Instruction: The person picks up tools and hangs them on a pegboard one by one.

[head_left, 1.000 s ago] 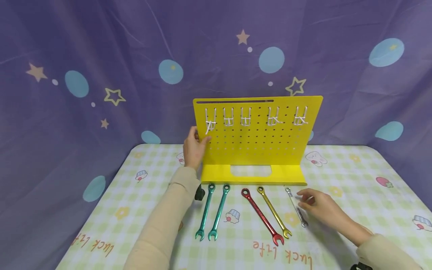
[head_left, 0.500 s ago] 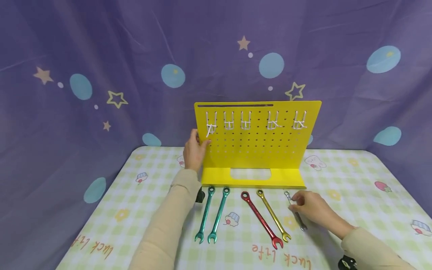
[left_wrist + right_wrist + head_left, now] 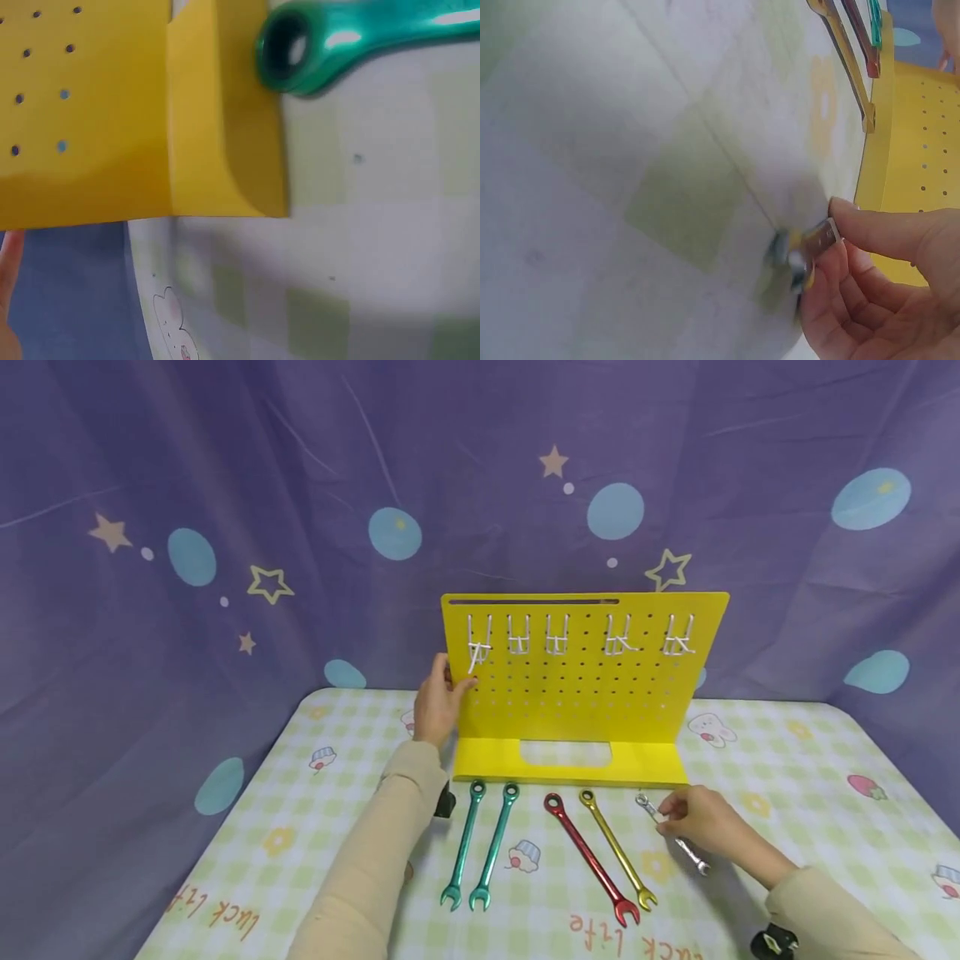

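My left hand [image 3: 438,706] holds the left edge of a yellow pegboard [image 3: 562,728], thumb on the front and fingers behind it. In the head view, my right hand [image 3: 708,822] pinches a small silver combination wrench [image 3: 692,856] around its middle. The ring end points toward the board, and the right wrist view shows the wrench [image 3: 821,238] between thumb and fingers, its near end blurred. Left of that hand lie a gold wrench [image 3: 617,850] and a red wrench [image 3: 588,852]. Two teal wrenches [image 3: 467,839] lie side by side farther left.
Several white wire hooks [image 3: 557,635] stick out along the board's upper part. The board's base [image 3: 487,760] rests on a green checked tablecloth [image 3: 352,827], close behind the wrenches' ring ends. A purple curtain [image 3: 480,460] hangs behind the table.
My right hand has moved left onto the silver wrench and taken hold of it. The wrench's open end has swung right. My left hand keeps its hold on the board.
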Motion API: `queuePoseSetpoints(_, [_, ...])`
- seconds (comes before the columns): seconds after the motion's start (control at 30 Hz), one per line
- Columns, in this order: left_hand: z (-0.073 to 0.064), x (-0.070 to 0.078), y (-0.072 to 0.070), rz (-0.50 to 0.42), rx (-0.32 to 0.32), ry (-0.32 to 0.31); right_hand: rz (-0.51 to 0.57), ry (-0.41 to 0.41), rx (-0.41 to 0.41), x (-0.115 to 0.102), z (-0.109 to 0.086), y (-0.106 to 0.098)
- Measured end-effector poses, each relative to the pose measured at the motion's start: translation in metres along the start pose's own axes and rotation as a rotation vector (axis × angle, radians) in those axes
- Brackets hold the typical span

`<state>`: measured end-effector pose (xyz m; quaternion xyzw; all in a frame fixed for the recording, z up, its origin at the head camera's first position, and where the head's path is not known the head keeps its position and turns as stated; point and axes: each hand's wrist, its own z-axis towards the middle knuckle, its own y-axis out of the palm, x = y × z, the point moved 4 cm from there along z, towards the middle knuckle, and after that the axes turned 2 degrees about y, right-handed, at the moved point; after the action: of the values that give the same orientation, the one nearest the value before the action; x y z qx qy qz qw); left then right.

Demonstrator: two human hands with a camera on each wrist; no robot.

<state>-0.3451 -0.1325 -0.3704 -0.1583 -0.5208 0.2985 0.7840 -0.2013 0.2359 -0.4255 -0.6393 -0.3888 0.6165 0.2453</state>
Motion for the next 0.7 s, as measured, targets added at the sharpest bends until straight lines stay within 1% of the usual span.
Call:
queuePoseSetpoints(0.1, [-0.002,0.001,0.002,0.004,-0.002,0.016,0.012,-0.011,-0.008,0.002,0.0,-0.002])
queuePoseSetpoints(0.2, [-0.002,0.002,0.002,0.016,0.013,0.027,0.026,-0.021,-0.014,0.002,0.001,-0.003])
queuePoseSetpoints(0.27, [-0.002,0.003,0.001,0.013,0.021,0.023,0.032,-0.028,-0.022,0.002,0.003,-0.003])
queuePoseSetpoints(0.47, [0.0,0.003,0.006,-0.009,0.009,0.006,0.042,-0.047,-0.038,0.007,0.002,-0.009])
queuePoseSetpoints(0.6, [-0.002,0.002,0.007,-0.008,0.019,0.0,0.063,-0.07,-0.035,0.009,0.003,-0.014])
queuePoseSetpoints(0.7, [-0.005,0.0,0.007,0.007,0.016,-0.015,0.091,-0.061,-0.028,0.009,0.005,-0.013])
